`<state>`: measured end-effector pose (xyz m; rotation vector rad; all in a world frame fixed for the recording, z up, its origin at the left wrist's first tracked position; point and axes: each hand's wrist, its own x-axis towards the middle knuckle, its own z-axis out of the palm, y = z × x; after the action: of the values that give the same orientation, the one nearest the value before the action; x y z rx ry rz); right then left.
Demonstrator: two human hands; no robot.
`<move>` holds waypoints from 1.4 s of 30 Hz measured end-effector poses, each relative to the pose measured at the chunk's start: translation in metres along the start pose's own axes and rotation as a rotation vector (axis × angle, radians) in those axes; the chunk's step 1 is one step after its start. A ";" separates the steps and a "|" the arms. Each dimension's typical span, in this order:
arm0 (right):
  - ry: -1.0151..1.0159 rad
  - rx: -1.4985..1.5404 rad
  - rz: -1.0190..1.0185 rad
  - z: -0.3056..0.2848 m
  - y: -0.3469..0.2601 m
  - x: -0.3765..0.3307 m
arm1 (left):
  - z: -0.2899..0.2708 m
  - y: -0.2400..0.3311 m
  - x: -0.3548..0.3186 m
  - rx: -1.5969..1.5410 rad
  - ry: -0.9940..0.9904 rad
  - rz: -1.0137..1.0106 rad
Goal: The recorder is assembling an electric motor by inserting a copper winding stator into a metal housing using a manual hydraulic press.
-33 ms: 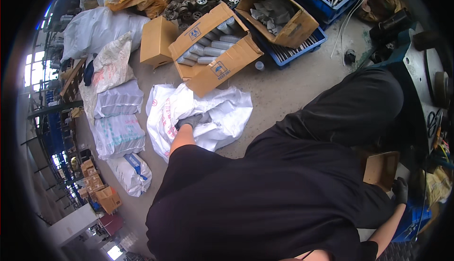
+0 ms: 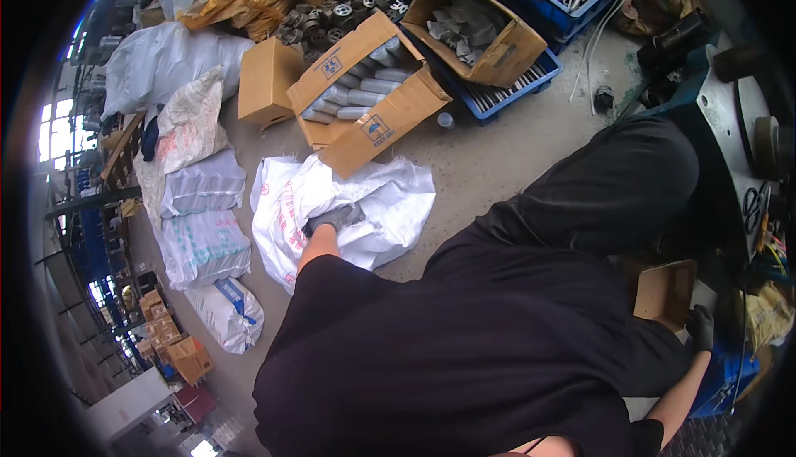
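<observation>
My left hand [image 2: 325, 223], in a grey glove, reaches down into a crumpled white woven sack [image 2: 398, 217] that lies with its mouth spread on the floor. Its fingers are hidden among the folds and greyish contents, so their grip does not show. Far to the right, my right hand [image 2: 701, 329], in a dark grey glove, is beside a small open cardboard box [image 2: 666, 291]. Its fingers are too dark and small to tell whether they hold the box's edge.
Beyond the sack stands an open carton [image 2: 373, 138] of wrapped cylinders, next to a closed carton [image 2: 269, 84]. Blue crates [image 2: 518, 107] hold metal rods. Filled white bags [image 2: 207, 246] line the left. A green machine [image 2: 721, 117] stands at right, past my bent leg.
The whole view has shifted slightly, with the cartons and sack a little further left. My left hand stays in the sack, and my right hand stays by the small box.
</observation>
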<state>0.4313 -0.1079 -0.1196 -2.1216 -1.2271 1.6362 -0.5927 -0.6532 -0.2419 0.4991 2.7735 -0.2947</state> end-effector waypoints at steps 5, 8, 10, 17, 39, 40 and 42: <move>0.079 -0.052 -0.009 0.019 -0.020 -0.031 | 0.093 0.032 -0.011 0.103 -0.222 0.248; 0.008 -0.062 -0.041 0.030 -0.026 -0.028 | 0.103 0.014 0.022 0.205 -0.319 0.317; -0.024 0.001 -0.081 0.040 -0.020 -0.015 | 0.095 -0.008 0.036 0.286 -0.362 0.332; -0.072 -0.186 -0.224 0.074 -0.079 -0.040 | 0.015 0.191 -0.037 -0.380 -0.323 0.622; -0.206 0.079 -0.690 0.303 -0.318 -0.027 | -0.372 0.490 -0.134 -0.928 0.130 1.454; -0.241 0.251 -0.673 0.293 -0.329 -0.052 | -0.389 0.507 -0.152 -0.989 0.053 1.462; -0.251 0.436 -0.666 0.280 -0.341 -0.097 | -0.412 0.544 -0.190 -1.114 -0.089 1.518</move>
<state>0.0168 -0.0473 0.0495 -1.1118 -1.2976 1.6661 -0.3300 -0.1077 0.1263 1.7592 1.3379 1.3307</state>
